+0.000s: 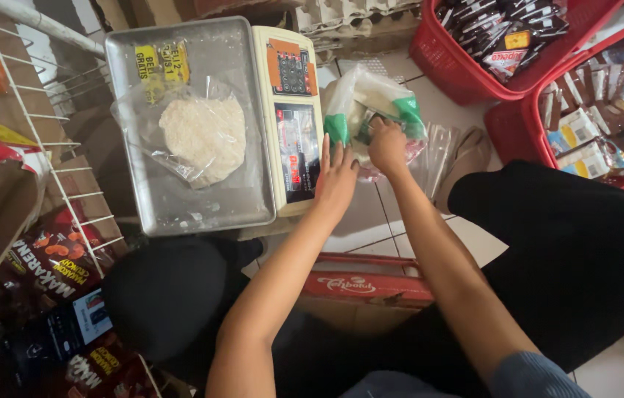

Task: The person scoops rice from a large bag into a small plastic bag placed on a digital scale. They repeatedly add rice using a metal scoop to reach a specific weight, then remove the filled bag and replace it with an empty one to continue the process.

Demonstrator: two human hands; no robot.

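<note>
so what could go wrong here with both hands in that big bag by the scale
The large plastic sack slumps on the floor, held only by the left hand and right hand; it could tip and spill. The filled clear bag on the scale pan looks unsealed, so a bump might scatter its contents.

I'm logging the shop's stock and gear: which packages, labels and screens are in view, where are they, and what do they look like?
Scale screen: dark rectangle with red digits, beside the left hand.
Yellow label: on the steel tray.
Clear bag of pale powder: on the tray.
White-and-green bag: under the right hand.
Red baskets: dark and white packets, upper right.
Red snack packs: lower left.
</note>
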